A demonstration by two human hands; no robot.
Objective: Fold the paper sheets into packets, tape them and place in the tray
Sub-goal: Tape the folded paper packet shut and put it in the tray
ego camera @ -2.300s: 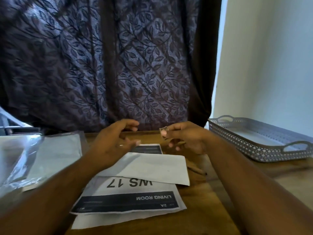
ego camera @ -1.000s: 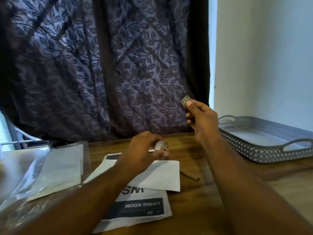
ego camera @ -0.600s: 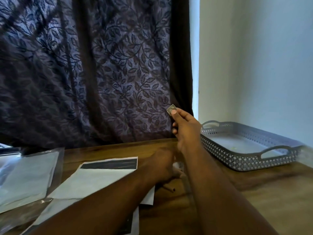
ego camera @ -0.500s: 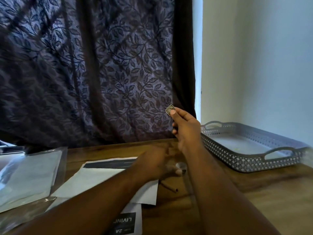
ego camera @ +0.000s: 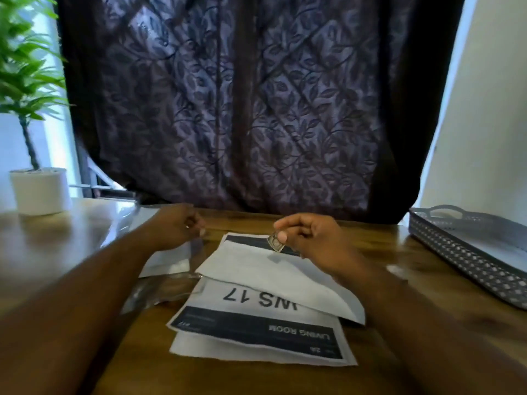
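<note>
- Head view: right hand (ego camera: 310, 240) pinches a small square of tape (ego camera: 275, 243) between thumb and fingertip, and the tape hangs free below the pinch.
- Tape is probably weightless, limp and sticky, so it is best held by one corner to stop it curling onto itself.
- Directly under the pinch lies a folded white sheet (ego camera: 273, 280), flat on the table (ego camera: 382, 243).
- This sheet looks thin and light. It will likely spring open or slide unless pressed at the flap edge.
- Below it, nearer the person, sits a printed sheet (ego camera: 256, 329), partly covered.
- Left of the pinch, the left hand (ego camera: 176, 229) hovers with curled fingers. It is blurred, and I cannot tell if it holds anything.
- Well to the right of the pinch stands the grey tray (ego camera: 470, 260).
</note>
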